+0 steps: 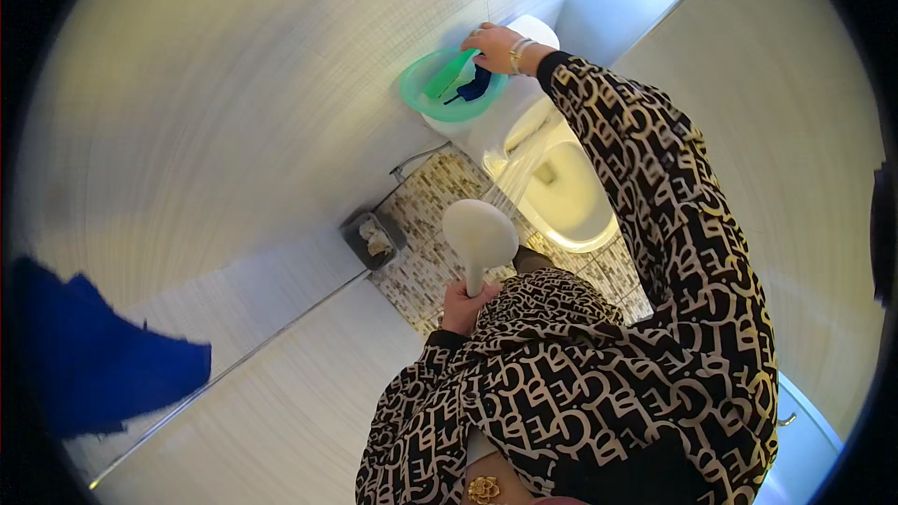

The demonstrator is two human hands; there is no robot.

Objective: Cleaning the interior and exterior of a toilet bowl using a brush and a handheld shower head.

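Note:
A white round shower head [479,232] is in my left hand [463,306], which is closed around its handle. Thin jets of water run from it into the bowl of a white toilet [591,241]. My right hand [500,48] reaches out to a translucent green basin [412,93] standing on the toilet's tank. Its bent fingers are closed at the upper end of a long bright green thing [447,77] in that basin; the exact kind does not show. Beside it in the basin lies a dark blue thing [476,85] with a thin projecting end.
A small grey bin [354,241] with crumpled paper stands in the corner on the mosaic-tiled floor [416,266]. Pale walls [253,112] close in the stall on both sides. Blue cloth [112,351] hangs at the left. A door handle [788,420] shows at the lower right.

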